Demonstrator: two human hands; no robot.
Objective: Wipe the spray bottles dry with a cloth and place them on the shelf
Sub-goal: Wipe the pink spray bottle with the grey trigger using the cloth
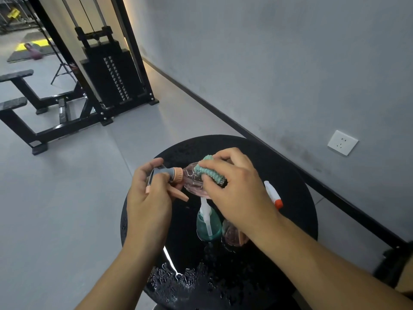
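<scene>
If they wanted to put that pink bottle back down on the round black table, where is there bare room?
The far rim of the black table, beyond both hands, looks bare, as does the right side past the white sprayer with the red tip. The near edge is bare but covered in water drops. The middle is crowded: a teal bottle and another pink bottle stand beneath the right hand.

We note a clear pink bottle (194, 183) with a faceted pattern, a peach collar and trigger, and a grey spray head. The cloth (209, 171) is teal, knobbly, with a black-and-white checked edge. A teal bottle (209, 227) carries a white sprayer. Another pink bottle (232, 233) sits partly hidden. We see a white spray head with a red-orange tip (273, 195). The round table (290, 175) is glossy black, speckled with droplets. The wall (268, 63) is grey, the socket (342, 142) white, the gym machine (107, 70) black.
</scene>
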